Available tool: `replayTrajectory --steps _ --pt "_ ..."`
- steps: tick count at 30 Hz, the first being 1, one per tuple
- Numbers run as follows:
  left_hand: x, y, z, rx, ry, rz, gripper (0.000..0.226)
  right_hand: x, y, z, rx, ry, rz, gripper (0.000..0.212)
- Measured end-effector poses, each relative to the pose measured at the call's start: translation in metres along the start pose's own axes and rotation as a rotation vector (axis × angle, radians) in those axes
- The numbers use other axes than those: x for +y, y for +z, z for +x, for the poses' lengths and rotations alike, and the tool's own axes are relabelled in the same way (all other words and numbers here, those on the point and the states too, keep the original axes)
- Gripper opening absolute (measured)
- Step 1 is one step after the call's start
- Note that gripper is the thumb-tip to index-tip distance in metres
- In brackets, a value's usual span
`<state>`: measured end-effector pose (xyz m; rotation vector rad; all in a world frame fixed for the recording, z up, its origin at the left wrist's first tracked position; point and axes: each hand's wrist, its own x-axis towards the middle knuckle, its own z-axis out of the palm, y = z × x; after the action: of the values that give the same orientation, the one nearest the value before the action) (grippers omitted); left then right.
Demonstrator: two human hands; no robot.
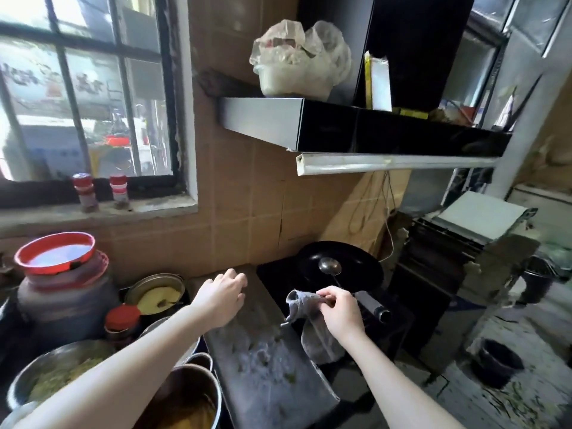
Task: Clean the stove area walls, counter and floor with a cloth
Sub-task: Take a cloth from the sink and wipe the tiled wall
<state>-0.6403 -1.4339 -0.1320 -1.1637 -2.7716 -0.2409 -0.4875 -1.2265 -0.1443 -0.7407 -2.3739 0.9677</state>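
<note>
Daylight only, coming in through the window [86, 88] upper left; panes blown out, detail outside smeared. Interior dim by contrast: range hood [371, 128] and stove [325, 283] crush to near black. Glare on the red lid [55, 253] lower left. Overall soft, compression mush. Strong wide-angle bend at edges; forearms stretched toward the bottom corners.

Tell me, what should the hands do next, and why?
Probably bring the right hand with the grey cloth down onto the counter strip and wipe: it shows whitish smears and green bits, the cloth hangs just above it, and the left hand rests on its far end.
</note>
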Motion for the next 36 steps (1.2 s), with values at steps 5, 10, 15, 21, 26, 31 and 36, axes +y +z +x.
replayTrajectory --steps 5,10,15,21,26,31,36 --pt "0.004 -0.010 0.033 0.041 -0.094 0.042 0.028 -0.006 -0.009 0.072 0.002 -0.109 0.015 0.015" --pt "0.024 -0.015 0.074 0.058 -0.230 0.037 0.025 0.015 -0.015 0.141 -0.114 -0.186 -0.019 0.024" --pt "0.047 -0.012 0.100 0.137 -0.332 0.013 0.021 0.023 -0.021 0.195 -0.197 -0.277 -0.060 0.016" --pt "0.057 0.005 0.102 0.166 -0.430 -0.011 0.023 0.004 0.004 0.219 -0.263 -0.277 -0.039 0.013" --pt "0.048 0.005 0.096 0.242 -0.424 -0.067 0.020 -0.010 0.022 0.220 -0.271 -0.310 -0.019 0.014" --pt "0.039 0.013 0.083 0.224 -0.502 -0.068 0.023 0.009 0.014 0.234 -0.239 -0.293 -0.049 0.013" --pt "0.063 0.006 0.107 0.197 -0.522 -0.029 0.025 0.016 -0.004 0.268 -0.223 -0.313 -0.051 0.013"
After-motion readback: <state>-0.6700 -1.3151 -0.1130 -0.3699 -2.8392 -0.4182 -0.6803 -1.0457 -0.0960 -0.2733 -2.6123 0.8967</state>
